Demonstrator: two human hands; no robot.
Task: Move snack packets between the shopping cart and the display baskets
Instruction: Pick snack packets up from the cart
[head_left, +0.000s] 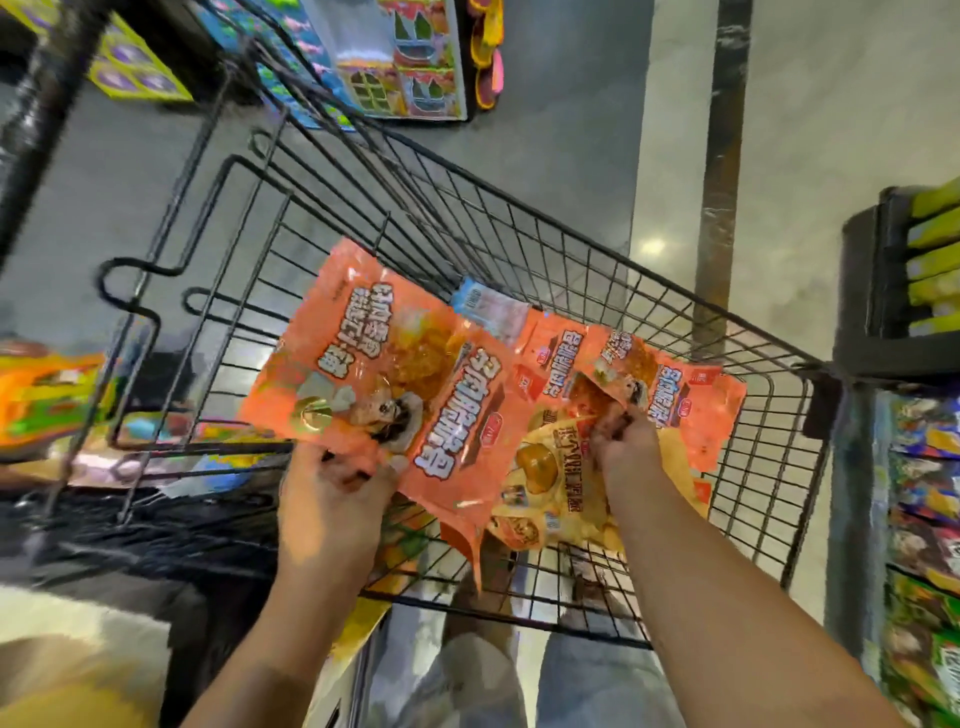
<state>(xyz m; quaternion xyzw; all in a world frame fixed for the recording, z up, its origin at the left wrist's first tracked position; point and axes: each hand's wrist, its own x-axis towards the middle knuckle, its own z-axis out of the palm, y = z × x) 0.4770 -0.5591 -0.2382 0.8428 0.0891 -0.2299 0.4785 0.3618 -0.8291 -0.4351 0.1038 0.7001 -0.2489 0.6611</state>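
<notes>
Head view: my left hand (332, 488) grips an orange packet (363, 358) by its edge above the cart (545, 244); right hand (621, 441) pinches another orange pkt (670, 395) inside. Several pkts remain in the cart, so approx. midway, I judge.

Snack packets (566, 395) lie in the shopping cart (597, 270), shelves (924, 509) to its right, display (405, 57) beyond
</notes>
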